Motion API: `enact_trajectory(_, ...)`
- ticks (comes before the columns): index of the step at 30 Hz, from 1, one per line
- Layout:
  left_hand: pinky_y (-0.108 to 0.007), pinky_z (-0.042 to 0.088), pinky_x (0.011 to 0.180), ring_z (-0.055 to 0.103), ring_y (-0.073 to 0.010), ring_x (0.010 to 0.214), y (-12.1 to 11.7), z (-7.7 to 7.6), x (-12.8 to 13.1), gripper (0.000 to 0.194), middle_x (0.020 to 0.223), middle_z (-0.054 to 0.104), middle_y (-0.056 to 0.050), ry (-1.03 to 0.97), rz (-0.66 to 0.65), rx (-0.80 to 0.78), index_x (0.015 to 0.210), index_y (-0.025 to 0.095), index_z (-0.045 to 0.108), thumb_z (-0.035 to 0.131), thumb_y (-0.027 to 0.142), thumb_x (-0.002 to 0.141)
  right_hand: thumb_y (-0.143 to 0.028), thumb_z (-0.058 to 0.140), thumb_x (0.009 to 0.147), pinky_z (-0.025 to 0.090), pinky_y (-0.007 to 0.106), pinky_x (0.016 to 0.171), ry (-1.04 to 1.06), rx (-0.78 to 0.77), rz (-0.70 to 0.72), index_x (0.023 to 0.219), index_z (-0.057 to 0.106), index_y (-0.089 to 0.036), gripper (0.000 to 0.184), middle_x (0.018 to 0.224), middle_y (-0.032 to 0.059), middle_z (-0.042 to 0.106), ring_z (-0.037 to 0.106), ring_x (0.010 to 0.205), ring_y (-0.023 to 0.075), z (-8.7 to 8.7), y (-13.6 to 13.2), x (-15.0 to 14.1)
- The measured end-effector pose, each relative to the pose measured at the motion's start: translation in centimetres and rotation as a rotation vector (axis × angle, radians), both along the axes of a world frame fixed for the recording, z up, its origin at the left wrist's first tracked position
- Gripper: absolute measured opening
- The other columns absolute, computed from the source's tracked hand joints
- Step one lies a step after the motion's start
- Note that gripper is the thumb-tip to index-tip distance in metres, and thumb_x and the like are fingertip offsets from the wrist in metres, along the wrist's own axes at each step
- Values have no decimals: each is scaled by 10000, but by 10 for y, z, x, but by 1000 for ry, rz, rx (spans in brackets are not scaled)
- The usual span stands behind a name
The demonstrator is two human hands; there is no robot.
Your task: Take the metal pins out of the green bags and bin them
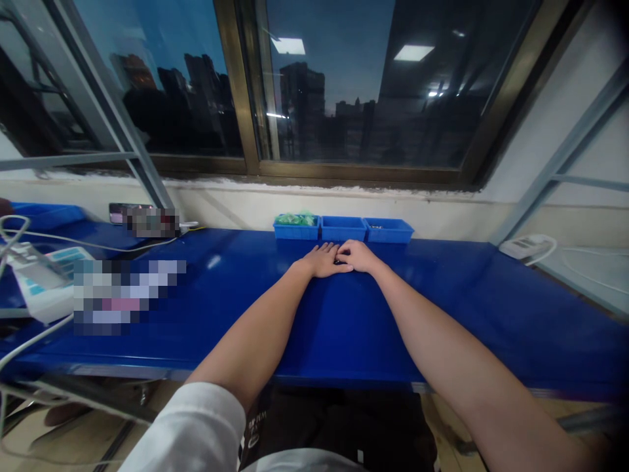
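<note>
Fingers (339, 252) over small dark hidden object (339, 262)

Blue table (344, 328); blue bins (343, 229) (one holds green bits (295, 219)).

Only 1 view exists: a head-worn camera looking forward and down along both outstretched forearms. It faces the wall and the wide dark glass window (344, 85), with the long glossy blue desk (344, 321) running across the frame close below. Wide-angle bending curves the edges.
</note>
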State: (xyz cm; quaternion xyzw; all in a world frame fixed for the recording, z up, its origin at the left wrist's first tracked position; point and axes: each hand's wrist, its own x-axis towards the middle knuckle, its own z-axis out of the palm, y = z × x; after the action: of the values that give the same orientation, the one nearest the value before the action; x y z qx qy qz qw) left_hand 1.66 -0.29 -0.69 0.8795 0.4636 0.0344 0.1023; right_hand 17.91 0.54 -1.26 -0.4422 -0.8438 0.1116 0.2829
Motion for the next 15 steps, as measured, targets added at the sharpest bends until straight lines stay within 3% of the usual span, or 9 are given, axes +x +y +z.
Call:
enact_trajectory(4,-492,178,1102,181,-331,1396,0,-1,-2,908,1495,254,-192,-35,-17,42,1405,126,335,353,769,764,-202,611,752,430,262,752,34,-54,-40,745,710,-160,108,846,61,674,590,802,160,-1,1,0)
enact_trajectory(8,-399,379,997,483,-302,1215,1,-1,-3,792,1306,529,-158,-189,-57,156,1276,141,497,440,736,757,-244,546,813,420,270,705,80,-70,-141,825,678,-151,162,843,65,669,573,751,156,0,0,1)
enact_trajectory(11,-332,426,943,561,-247,1104,2,1,-3,596,1212,596,-121,-295,-53,299,1228,147,534,506,582,822,-285,486,852,403,259,656,154,-48,-188,832,651,-150,214,789,49,661,557,698,145,1,1,4)
enact_trajectory(15,-286,437,898,595,-186,1003,0,6,-2,299,1075,654,-71,-316,-30,392,1070,187,626,407,331,927,-414,410,879,377,253,581,228,-60,-193,714,619,-152,374,625,18,597,519,592,137,1,4,8)
